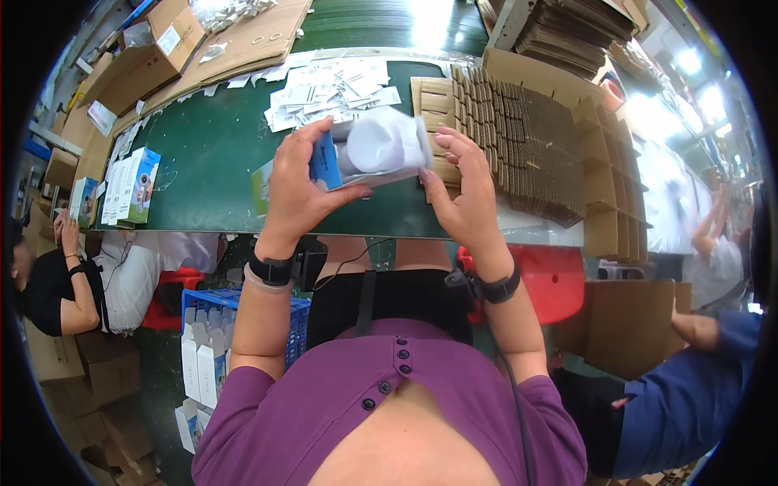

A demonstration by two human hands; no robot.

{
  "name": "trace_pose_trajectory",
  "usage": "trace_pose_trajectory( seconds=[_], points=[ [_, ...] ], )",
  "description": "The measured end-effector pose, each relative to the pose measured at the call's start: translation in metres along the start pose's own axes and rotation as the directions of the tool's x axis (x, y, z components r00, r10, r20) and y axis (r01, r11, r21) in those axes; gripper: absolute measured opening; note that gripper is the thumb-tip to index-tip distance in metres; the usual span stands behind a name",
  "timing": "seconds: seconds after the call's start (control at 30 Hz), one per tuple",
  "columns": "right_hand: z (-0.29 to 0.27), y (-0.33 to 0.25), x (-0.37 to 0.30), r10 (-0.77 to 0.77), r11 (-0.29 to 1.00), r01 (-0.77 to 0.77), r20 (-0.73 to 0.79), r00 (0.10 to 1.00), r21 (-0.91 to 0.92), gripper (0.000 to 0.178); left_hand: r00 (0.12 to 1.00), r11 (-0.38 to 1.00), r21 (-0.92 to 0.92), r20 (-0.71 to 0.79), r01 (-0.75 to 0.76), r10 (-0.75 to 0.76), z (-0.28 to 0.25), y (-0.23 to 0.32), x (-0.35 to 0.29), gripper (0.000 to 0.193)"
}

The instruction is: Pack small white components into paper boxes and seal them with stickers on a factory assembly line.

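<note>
My left hand [304, 174] grips a small blue-and-white carton [327, 162] by its left end, thumb along the near edge and fingers behind. A white rounded device [379, 144] shows in the carton's open side; its exact kind is not clear. At the carton's right end, my right hand [463, 186] has its fingers apart, with the thumb tip close to or touching the corner. Just beyond the carton, a loose pile of white printed slips [336, 91] lies on the green table [219, 146].
Several printed cartons [134, 188] stand at the left. Folded cardboard dividers [519, 138] are stacked at the right, beside an assembled divider grid [612, 178]. A blue crate [298, 324] with white cartons sits below the table. Co-workers [77, 279] [673, 389] are on both sides.
</note>
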State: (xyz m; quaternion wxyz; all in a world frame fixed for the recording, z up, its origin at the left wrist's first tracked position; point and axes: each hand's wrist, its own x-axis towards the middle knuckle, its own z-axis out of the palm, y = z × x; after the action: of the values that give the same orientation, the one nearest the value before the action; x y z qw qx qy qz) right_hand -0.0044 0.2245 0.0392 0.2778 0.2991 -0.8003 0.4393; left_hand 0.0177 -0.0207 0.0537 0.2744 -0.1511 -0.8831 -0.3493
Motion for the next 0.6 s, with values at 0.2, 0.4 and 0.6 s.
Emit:
trace_pose_trajectory(
  seconds=[0.2, 0.4, 0.6],
  points=[
    [0.003, -0.029, 0.017, -0.063, 0.99, 0.064, -0.013, 0.998, 0.123, 0.051, 0.983, 0.761, -0.645, -0.086, 0.067, -0.159, 0.017, 0.009, 0.005, 0.101],
    [0.012, -0.033, 0.014, 0.101, 0.904, -0.171, 0.193, 0.976, 0.392, 0.055, 0.957, 0.664, -0.747, -0.174, 0.025, -0.232, 0.031, 0.007, 0.0, 0.111],
    [0.055, -0.031, 0.006, 0.284, 0.637, -0.293, 0.137, 0.949, 0.713, 0.045, 0.915, 0.707, -0.694, -0.359, -0.133, -0.181, 0.052, 0.029, -0.001, 0.099]
  ],
)
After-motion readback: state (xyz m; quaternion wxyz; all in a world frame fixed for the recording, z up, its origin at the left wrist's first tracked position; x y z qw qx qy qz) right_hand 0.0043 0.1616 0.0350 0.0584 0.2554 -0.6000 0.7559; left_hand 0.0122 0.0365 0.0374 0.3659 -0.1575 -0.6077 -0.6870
